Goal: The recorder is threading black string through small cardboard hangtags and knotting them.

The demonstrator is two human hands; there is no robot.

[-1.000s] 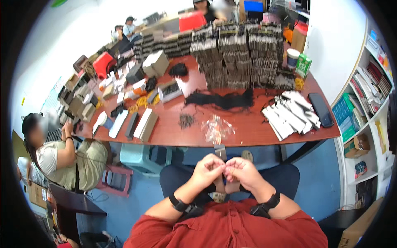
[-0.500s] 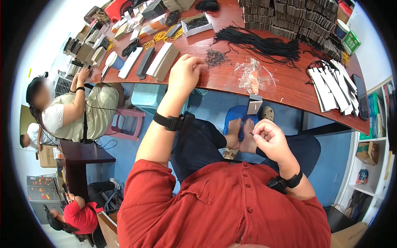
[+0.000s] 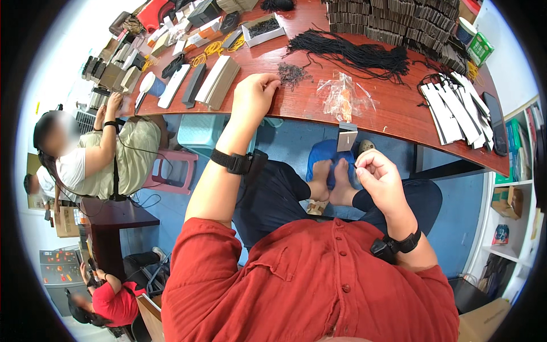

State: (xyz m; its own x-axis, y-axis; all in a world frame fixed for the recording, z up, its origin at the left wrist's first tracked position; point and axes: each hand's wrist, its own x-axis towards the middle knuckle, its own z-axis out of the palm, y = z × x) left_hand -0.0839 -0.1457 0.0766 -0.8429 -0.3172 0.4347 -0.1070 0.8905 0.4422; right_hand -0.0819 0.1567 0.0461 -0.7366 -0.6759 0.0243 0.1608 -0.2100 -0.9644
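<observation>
My left hand is over the table's near edge, thumb and forefinger pressed together beside a loose pile of small thin black pieces. What is between those fingertips, if anything, is too small to make out. My right hand is above my lap, its fingers pinching a small thin dark piece. A little beyond that hand, a small grey board juts out past the table edge. Behind the board lies a crumpled clear plastic bag with something orange in it.
On the red-brown table are a bundle of black cords, stacked dark pieces, white strips, a long grey-beige block and a white tray of black bits. A co-worker sits at the left.
The fingers of my left hand, blurred before, are now pinched together beside the black pile. My right hand has shifted slightly and keeps its pinch. The whole view has moved a little.
</observation>
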